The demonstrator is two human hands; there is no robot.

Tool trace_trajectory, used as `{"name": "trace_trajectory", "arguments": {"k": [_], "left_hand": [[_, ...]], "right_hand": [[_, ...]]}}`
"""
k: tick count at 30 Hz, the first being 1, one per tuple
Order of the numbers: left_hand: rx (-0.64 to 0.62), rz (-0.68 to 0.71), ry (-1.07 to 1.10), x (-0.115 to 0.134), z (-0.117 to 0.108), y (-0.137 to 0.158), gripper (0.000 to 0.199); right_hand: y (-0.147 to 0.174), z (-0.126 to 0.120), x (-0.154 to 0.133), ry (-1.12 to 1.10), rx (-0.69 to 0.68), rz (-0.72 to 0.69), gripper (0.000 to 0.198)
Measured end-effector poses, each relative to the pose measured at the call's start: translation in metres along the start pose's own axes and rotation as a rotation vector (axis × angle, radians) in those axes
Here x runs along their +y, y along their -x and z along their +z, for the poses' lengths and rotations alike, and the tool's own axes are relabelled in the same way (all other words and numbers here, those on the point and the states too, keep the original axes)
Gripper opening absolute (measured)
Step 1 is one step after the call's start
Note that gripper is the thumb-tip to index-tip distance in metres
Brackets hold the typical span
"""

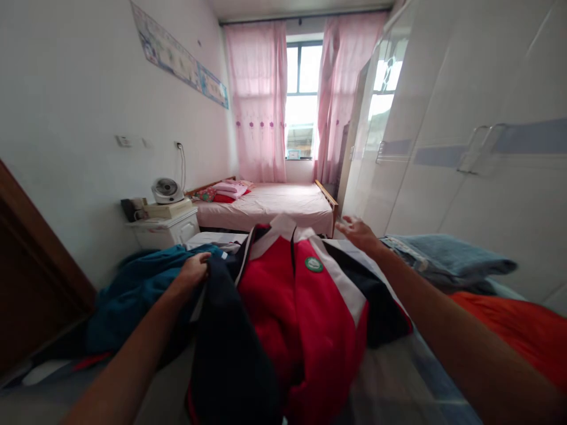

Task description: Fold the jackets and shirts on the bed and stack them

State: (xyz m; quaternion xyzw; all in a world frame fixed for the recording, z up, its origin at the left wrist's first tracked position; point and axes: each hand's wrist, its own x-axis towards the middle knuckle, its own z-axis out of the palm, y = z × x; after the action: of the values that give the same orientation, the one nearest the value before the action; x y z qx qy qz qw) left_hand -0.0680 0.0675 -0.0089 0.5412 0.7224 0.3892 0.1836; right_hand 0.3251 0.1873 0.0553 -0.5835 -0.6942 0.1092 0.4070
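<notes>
A red, white and navy jacket with a round green badge lies front up before me, its collar pointing away. My left hand is closed on its dark left-side sleeve, which hangs down toward me from the fingers. Off to the right, my right hand is raised above the other dark sleeve, apart from the jacket. Its fingers are spread and slightly blurred, and I see nothing in them.
Teal clothing lies in a heap at the left. Folded jeans and an orange garment lie at the right. Beyond are a pink bed, a nightstand with a fan, and a tall white wardrobe.
</notes>
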Motion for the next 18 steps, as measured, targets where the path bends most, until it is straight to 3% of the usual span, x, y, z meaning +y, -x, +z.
{"name": "trace_trajectory", "arguments": {"k": [5,9,11,14,18], "left_hand": [[0.006,0.053,-0.158,-0.013,-0.021,-0.01,0.038],[-0.033,0.132,-0.348,-0.001,-0.005,-0.015,0.062],[-0.056,0.12,-0.444,0.007,0.011,-0.022,0.075],[-0.082,0.106,-0.569,0.02,0.032,-0.027,0.063],[-0.085,0.198,-0.646,0.047,0.035,-0.026,0.028]], "right_hand": [[0.057,0.005,0.069,0.169,-0.262,0.096,0.031],[0.092,-0.002,0.095,0.246,-0.442,0.162,0.05],[0.101,-0.001,0.095,0.248,-0.505,0.123,0.044],[0.102,-0.007,0.087,0.259,-0.414,0.063,0.031],[0.085,-0.052,0.07,0.246,-0.058,0.047,0.036]]}}
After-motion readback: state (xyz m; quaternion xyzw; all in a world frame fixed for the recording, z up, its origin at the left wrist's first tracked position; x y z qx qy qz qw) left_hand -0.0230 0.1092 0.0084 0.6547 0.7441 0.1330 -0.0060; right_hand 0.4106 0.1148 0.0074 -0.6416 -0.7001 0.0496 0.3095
